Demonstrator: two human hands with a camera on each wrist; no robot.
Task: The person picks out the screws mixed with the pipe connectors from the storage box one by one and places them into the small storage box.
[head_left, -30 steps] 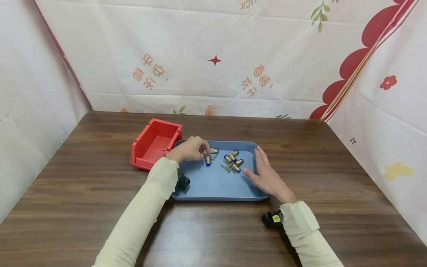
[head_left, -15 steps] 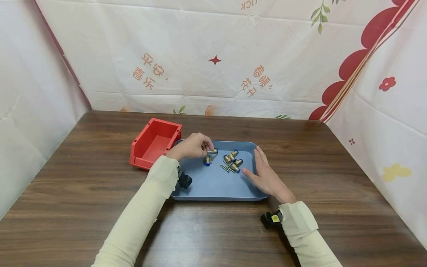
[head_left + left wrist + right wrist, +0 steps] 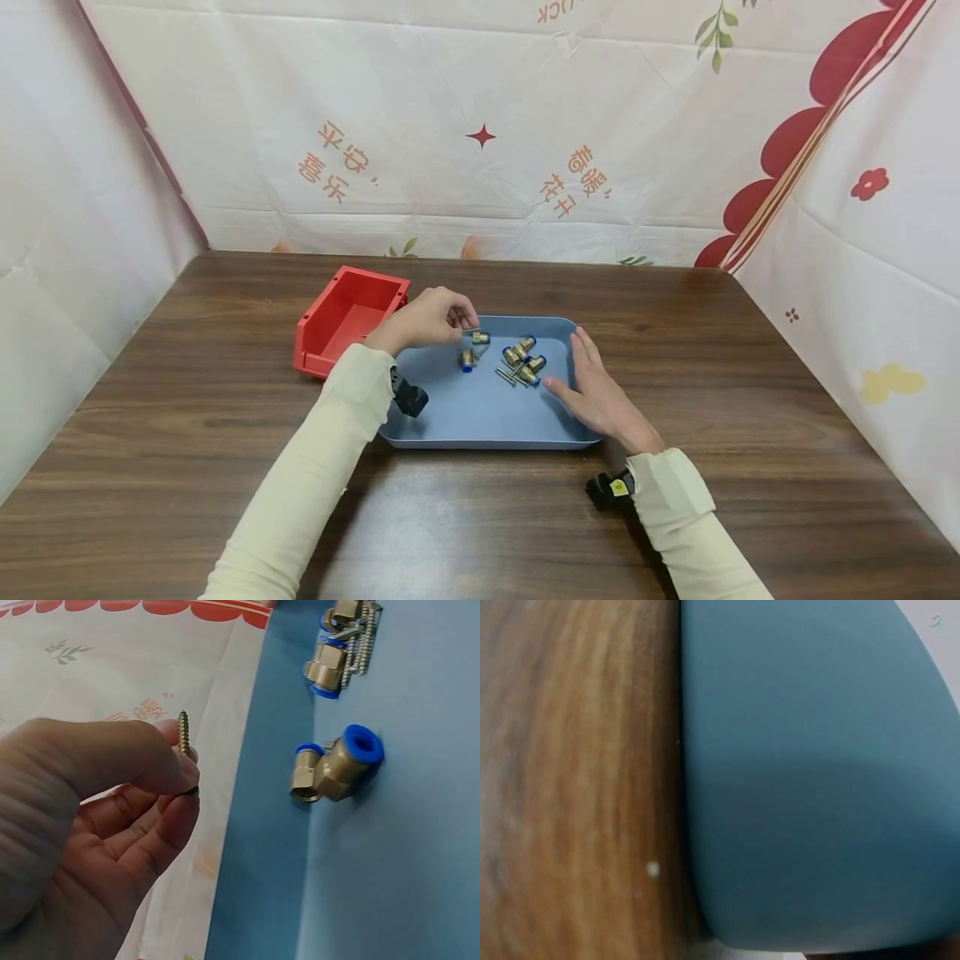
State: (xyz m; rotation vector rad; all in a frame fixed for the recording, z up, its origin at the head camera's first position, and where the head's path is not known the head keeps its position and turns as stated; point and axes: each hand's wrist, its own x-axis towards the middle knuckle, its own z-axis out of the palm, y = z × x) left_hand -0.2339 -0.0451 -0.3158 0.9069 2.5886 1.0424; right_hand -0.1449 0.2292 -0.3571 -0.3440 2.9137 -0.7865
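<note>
Nearest us, two pale sleeves (image 3: 311, 475) reach in across the dark wood-grain counter (image 3: 457, 533), a small black device (image 3: 600, 492) strapped at the right wrist and its twin (image 3: 410, 397) at the left. And there's the right hand (image 3: 600, 402), relaxed, grasping nothing, fingers straight along the right rim of the blue-grey tray (image 3: 465, 417), thumb angled inward. Just past that thumb, a cluster: brass fittings with blue collars (image 3: 529, 377), thin metal screws (image 3: 506, 377) lying among them. Farther left in the tray sit two more fittings, one with its blue end toward us (image 3: 467, 360), another just beyond (image 3: 481, 337), a loose screw (image 3: 482, 352) close by. Now the left hand (image 3: 431, 318), up over the tray's far left corner, and it's pinching a single screw (image 3: 184, 735) between thumb and fingertips, threaded end poking out! Left of it on the counter, an open red bin (image 3: 348, 321); behind everything, a white printed cloth (image 3: 420, 92).
</note>
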